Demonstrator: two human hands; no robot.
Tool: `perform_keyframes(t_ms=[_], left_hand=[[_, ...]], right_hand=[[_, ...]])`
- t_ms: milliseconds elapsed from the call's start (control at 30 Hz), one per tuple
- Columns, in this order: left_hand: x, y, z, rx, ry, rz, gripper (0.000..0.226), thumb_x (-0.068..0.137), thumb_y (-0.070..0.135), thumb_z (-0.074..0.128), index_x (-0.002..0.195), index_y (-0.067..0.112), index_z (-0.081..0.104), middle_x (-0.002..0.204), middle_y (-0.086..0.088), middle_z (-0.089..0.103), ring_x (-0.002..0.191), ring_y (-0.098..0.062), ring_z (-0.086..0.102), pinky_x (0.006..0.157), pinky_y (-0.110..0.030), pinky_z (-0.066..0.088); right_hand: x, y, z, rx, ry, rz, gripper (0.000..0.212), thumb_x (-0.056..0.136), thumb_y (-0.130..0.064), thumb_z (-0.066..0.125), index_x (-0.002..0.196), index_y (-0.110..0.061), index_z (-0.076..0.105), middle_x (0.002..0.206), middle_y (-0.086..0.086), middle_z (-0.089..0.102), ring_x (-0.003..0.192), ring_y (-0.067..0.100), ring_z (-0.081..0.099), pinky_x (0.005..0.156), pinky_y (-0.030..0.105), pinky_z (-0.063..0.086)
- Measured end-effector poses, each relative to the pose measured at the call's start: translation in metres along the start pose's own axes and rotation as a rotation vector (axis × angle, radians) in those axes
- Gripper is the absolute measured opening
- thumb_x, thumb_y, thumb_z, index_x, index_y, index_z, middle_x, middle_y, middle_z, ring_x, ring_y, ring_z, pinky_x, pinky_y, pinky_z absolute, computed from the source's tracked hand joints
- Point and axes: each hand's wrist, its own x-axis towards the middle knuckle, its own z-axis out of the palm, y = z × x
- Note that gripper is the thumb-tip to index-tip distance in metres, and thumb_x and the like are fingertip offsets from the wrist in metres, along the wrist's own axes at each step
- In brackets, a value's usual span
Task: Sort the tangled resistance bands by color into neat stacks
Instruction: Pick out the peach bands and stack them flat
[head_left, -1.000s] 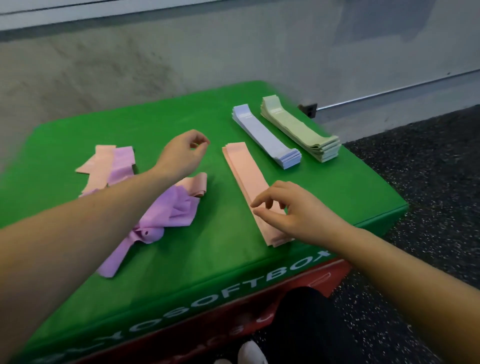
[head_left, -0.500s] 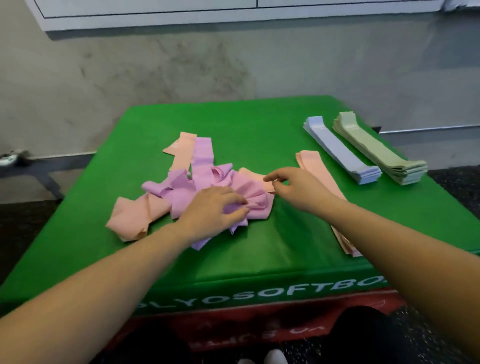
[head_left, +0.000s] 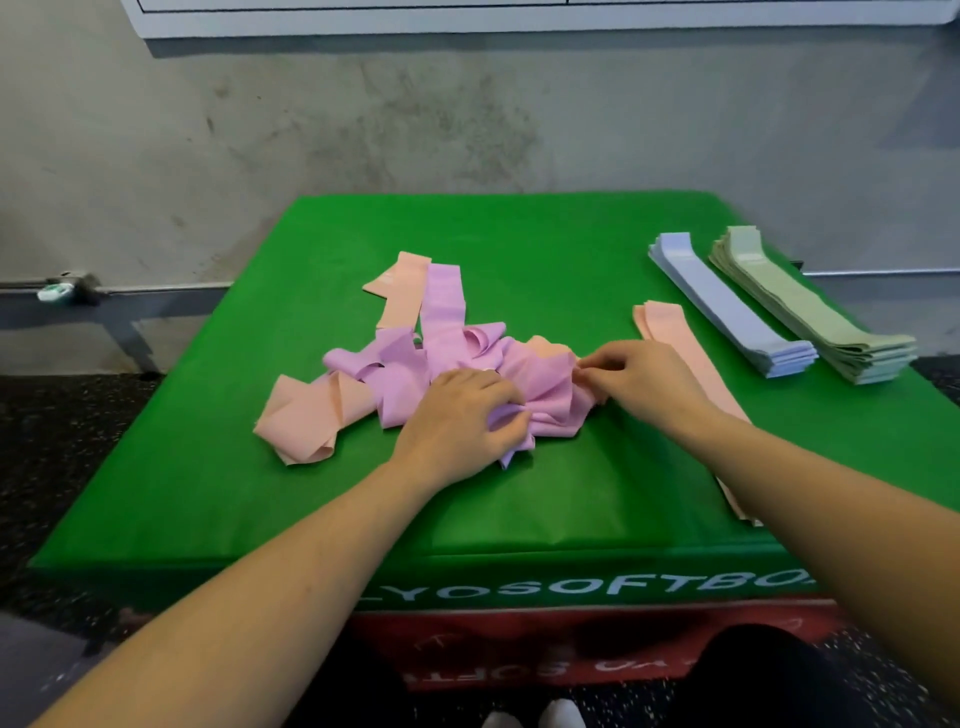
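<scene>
A tangled heap of purple bands (head_left: 447, 353) and peach bands (head_left: 311, 415) lies in the middle of the green soft box (head_left: 545, 249). My left hand (head_left: 462, 415) grips the purple bunch at its near side. My right hand (head_left: 639, 379) pinches the heap's right edge, where a peach band end (head_left: 550, 347) meets the purple fabric. To the right lie three flat stacks: peach (head_left: 675, 338), partly under my right forearm, then lavender-blue (head_left: 727, 306), then pale green (head_left: 800, 312).
The green box sits on a red box (head_left: 519, 644) on dark speckled floor. A grey concrete wall rises behind. A metal rail (head_left: 67, 291) runs at the left. White shoe tips (head_left: 535, 719) show at the bottom edge.
My left hand came down from above the heap and took hold of the purple bands. My right hand left the peach stack and reached the heap's right edge. The view swung left.
</scene>
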Motion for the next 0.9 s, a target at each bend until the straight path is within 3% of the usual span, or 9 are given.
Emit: perform_keyframes(t_ms=[133,200,300,400,567,667,767,833,900], left_hand=[[-0.002,0.002,0.0,-0.008,0.005,-0.008,0.025,0.096,0.048,0.053,0.108,0.029,0.065,0.108,0.015,0.066,0.103,-0.007,0.054,0.103,-0.032,0.036],[-0.002,0.004,-0.002,-0.002,-0.005,-0.016,0.027,0.096,0.048,0.053,0.113,0.03,0.064,0.113,0.014,0.065,0.107,-0.007,0.054,0.106,-0.033,0.035],[-0.003,0.01,-0.007,-0.012,-0.038,-0.051,0.032,0.097,0.049,0.052,0.125,0.034,0.056,0.122,0.013,0.064,0.115,-0.009,0.054,0.113,-0.035,0.033],[0.0,0.015,-0.014,-0.009,-0.113,-0.071,0.041,0.098,0.051,0.05,0.137,0.039,0.046,0.133,0.012,0.059,0.124,-0.011,0.05,0.115,-0.037,0.029],[0.007,0.032,-0.03,-0.095,-0.173,-0.105,0.037,0.103,0.05,0.042,0.132,0.031,0.055,0.134,0.01,0.058,0.125,-0.01,0.048,0.114,-0.043,0.032],[0.003,0.052,-0.04,-0.218,-0.074,-0.134,0.054,0.098,0.065,0.035,0.138,0.031,0.05,0.145,0.008,0.05,0.135,-0.01,0.039,0.118,-0.046,0.026],[-0.007,0.08,-0.051,-0.551,-0.016,-0.164,0.067,0.086,0.071,0.045,0.142,0.035,0.042,0.144,0.009,0.048,0.13,-0.007,0.042,0.11,-0.038,0.036],[-0.015,0.099,-0.055,-0.776,-0.05,-0.178,0.065,0.083,0.067,0.057,0.14,0.045,0.036,0.139,0.012,0.049,0.126,-0.006,0.05,0.103,-0.032,0.044],[-0.022,0.115,-0.056,-0.919,-0.075,-0.198,0.061,0.086,0.056,0.066,0.137,0.046,0.035,0.134,0.012,0.052,0.119,-0.007,0.058,0.098,-0.03,0.05]], right_hand=[[-0.021,0.003,-0.02,0.244,0.098,-0.003,0.007,0.091,-0.022,0.071,0.092,-0.027,0.076,0.085,-0.014,0.072,0.074,-0.01,0.06,0.066,0.008,0.04],[-0.029,0.001,-0.027,0.394,0.137,0.024,0.01,0.092,-0.018,0.069,0.088,-0.027,0.073,0.086,-0.009,0.072,0.08,-0.003,0.063,0.077,0.015,0.047],[-0.039,-0.01,-0.04,0.674,0.131,0.127,0.008,0.097,-0.017,0.062,0.092,-0.016,0.069,0.1,0.007,0.073,0.096,0.022,0.067,0.091,0.038,0.055],[-0.046,-0.021,-0.051,0.931,0.084,0.261,0.012,0.103,-0.016,0.05,0.103,-0.011,0.061,0.109,0.013,0.068,0.101,0.028,0.064,0.09,0.043,0.054],[-0.059,-0.029,-0.065,1.133,0.015,0.327,0.031,0.105,-0.019,0.04,0.127,-0.002,0.054,0.117,0.016,0.066,0.102,0.027,0.062,0.081,0.04,0.053],[-0.069,-0.036,-0.065,1.21,0.022,0.37,0.031,0.103,-0.016,0.038,0.122,0.0,0.057,0.104,0.018,0.063,0.094,0.025,0.059,0.08,0.04,0.054],[-0.083,-0.046,-0.067,1.194,0.001,0.369,0.026,0.101,-0.013,0.039,0.112,-0.001,0.06,0.088,0.01,0.064,0.079,0.014,0.059,0.075,0.032,0.046],[-0.093,-0.051,-0.069,1.122,-0.076,0.322,0.029,0.103,-0.014,0.036,0.091,-0.006,0.061,0.063,-0.004,0.063,0.058,0.003,0.058,0.066,0.028,0.04],[-0.103,-0.057,-0.071,1.035,-0.121,0.285,0.037,0.104,-0.017,0.038,0.077,-0.013,0.064,0.053,-0.01,0.058,0.052,0.003,0.055,0.064,0.028,0.037]])
